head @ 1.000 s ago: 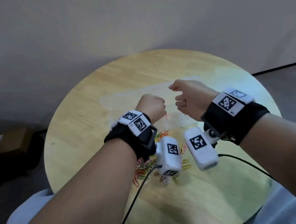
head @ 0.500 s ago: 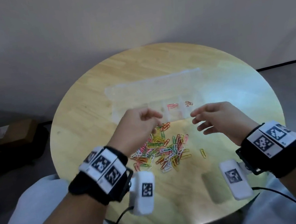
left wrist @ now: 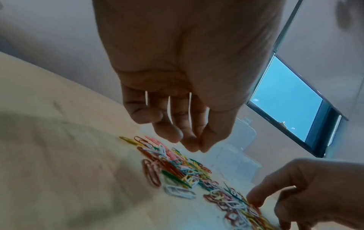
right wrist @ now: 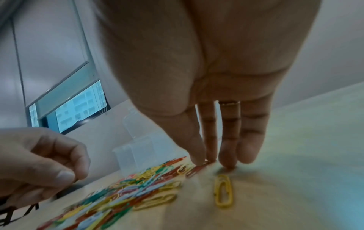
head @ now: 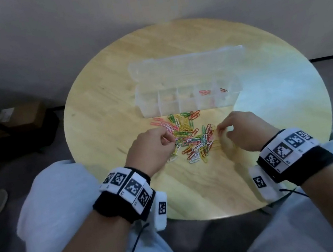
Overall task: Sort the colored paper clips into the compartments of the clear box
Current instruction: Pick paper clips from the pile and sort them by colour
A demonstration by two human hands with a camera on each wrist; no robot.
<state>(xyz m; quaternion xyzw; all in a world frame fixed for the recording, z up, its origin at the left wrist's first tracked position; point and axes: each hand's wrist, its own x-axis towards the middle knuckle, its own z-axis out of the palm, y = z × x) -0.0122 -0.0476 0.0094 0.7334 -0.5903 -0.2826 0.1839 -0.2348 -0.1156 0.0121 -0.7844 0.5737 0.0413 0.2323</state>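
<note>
Now the right hand [head: 247, 129] is nearer its target: its fingers [right wrist: 199, 155], pressed together, touch down on a red clip [right wrist: 197, 169] at the pile's [head: 189, 137] 3 o'clock edge, its long axis slanting toward the box [head: 189, 98] at 12 o'clock. The left hand [head: 149, 148] hovers with fingers curled, thumb to fingertip; I cannot tell if it holds anything. Half a second ago both hands were higher, fingers looser.

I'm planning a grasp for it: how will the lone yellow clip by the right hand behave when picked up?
The yellow paper clip lies flat on the smooth wooden table, so it will probably slide before fingertips get under it. It looks thin and light, likely stiff enough to keep its shape. Lying apart from the pile, it probably won't snag others.
</note>
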